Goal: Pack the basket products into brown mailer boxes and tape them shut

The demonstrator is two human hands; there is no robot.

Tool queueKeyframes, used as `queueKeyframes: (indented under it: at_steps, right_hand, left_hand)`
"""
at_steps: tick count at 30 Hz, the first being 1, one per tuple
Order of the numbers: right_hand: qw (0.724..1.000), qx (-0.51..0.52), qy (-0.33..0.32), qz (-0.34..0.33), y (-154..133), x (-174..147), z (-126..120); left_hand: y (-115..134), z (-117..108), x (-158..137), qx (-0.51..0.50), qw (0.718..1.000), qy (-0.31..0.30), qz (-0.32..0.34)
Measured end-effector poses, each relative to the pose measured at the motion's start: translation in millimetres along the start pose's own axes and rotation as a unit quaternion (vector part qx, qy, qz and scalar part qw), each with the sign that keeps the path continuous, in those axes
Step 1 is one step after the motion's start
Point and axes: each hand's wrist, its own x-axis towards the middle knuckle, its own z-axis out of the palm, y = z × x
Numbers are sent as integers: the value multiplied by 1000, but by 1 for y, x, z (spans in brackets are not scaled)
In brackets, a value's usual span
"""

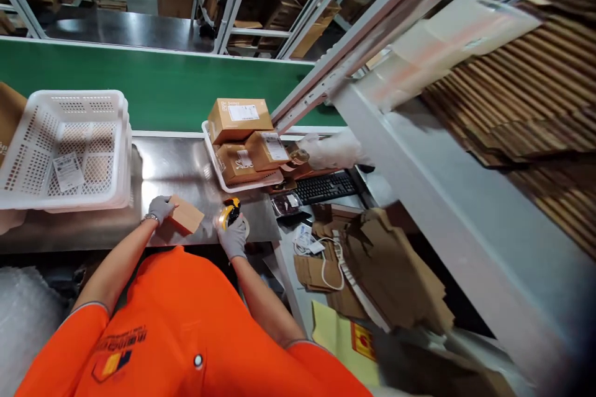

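A green belt [162, 90] runs along the far side of the metal table [172, 167] where the worker in the orange shirt stands. On the table's left sits a white basket [60, 203] with a paper slip [69, 172] inside, and over to the right a white tray [251, 185] carries three labelled cartons [239, 127]. Between these, close to the worker's edge of the metal, lies a small brown box [186, 216]. The gloved right hand [233, 237] is wrapped around a yellow and black tape dispenser [229, 214], just right of the small box and apart from it. The left hand [161, 208], gloved too, has its fingers partly bent and touches the box's left end; from here I can't tell whether it is gripping or merely steadying. A bracelet [149, 218] circles that wrist.
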Motion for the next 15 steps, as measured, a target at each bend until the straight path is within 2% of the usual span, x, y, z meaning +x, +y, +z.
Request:
queueKeyframes:
  at_steps: [2,4,6,8,11,14,15]
  right_hand:
    - [997,-42,-69,8,-1,3,1]
    - [992,-34,-114,31,-3,7,-2]
    - [990,36,-131,41,-2,10,-14]
    - [980,140,-141,19,2,10,-32]
    - [928,344,-143,-11,0,3,-60]
    - [868,483,-112,-4,-29,-6,-71]
    - [860,499,-106,0,-43,-7,-70]
  left_hand:
    - [6,3,-1,7,1000,-13,5]
    - [11,5,-3,16,1000,-21,10]
    - [15,4,-5,23,999,-21,14]
    - [16,3,-8,29,999,-21,19]
    - [17,3,-8,35,999,-22,25]
    - [18,4,-6,41,999,-24,26]
    - [18,5,-5,42,998,-25,27]
